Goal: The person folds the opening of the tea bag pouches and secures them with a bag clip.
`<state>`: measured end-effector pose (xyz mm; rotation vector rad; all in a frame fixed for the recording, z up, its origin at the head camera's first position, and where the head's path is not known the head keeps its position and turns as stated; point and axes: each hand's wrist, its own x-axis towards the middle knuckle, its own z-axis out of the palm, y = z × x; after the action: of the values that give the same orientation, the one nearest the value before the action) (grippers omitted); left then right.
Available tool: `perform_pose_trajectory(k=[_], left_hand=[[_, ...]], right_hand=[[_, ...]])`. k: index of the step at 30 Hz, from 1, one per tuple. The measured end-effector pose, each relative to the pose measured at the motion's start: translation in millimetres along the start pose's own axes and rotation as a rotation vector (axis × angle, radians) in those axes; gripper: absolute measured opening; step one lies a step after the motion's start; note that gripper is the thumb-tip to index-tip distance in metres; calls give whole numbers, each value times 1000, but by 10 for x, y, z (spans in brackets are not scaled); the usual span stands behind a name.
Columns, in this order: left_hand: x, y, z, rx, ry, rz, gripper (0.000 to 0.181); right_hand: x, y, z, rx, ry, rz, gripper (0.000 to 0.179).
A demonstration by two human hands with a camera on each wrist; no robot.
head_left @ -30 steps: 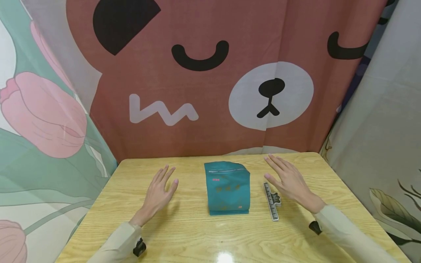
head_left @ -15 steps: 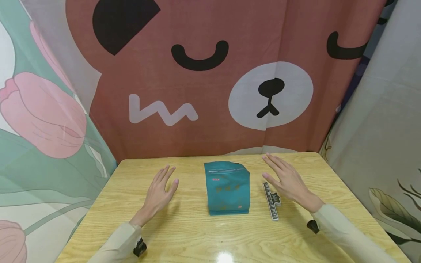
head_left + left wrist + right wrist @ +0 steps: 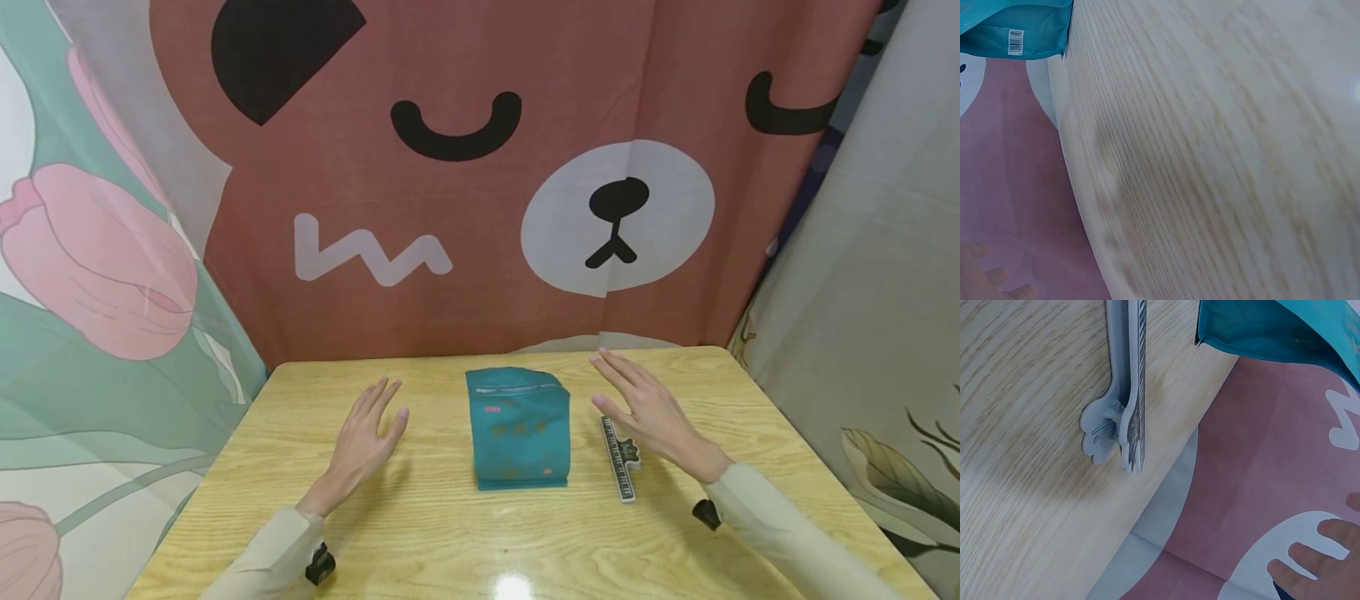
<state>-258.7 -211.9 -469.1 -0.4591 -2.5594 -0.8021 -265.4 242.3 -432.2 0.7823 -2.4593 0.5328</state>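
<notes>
A teal pouch point(image 3: 521, 437) with a zip line near its top stands upright on the table, and the left wrist view shows a barcode on its side point(image 3: 997, 34). Right of it lies a bag clip point(image 3: 617, 462) with a piano-key pattern; its pale grey jaws and rounded grip tabs show in the right wrist view point(image 3: 1119, 412). My left hand point(image 3: 363, 446) hovers left of the pouch, fingers extended, touching nothing. Above and just right of the clip, my right hand point(image 3: 656, 421) is held with straight fingers, apart from both things.
The wood-grain table point(image 3: 435, 542) reaches back to a curtain point(image 3: 480, 308) printed with a bear face. Patterned curtains hang at the left point(image 3: 112, 400) and right point(image 3: 862, 333) sides.
My right hand has drifted slightly left, toward the pouch. The left hand stays nearly still, and the pouch and bag clip have not moved.
</notes>
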Motion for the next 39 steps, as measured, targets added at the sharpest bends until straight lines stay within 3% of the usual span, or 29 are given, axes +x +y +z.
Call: perform_pose_trajectory(k=[25,39], left_hand=[[13,23,9,-17,-11,12,57],[22,80,24,-50,-4,28,56]], right_hand=[[61,-81,16,42,36,-22,60],[137,-135,34,67,83,-97,57]])
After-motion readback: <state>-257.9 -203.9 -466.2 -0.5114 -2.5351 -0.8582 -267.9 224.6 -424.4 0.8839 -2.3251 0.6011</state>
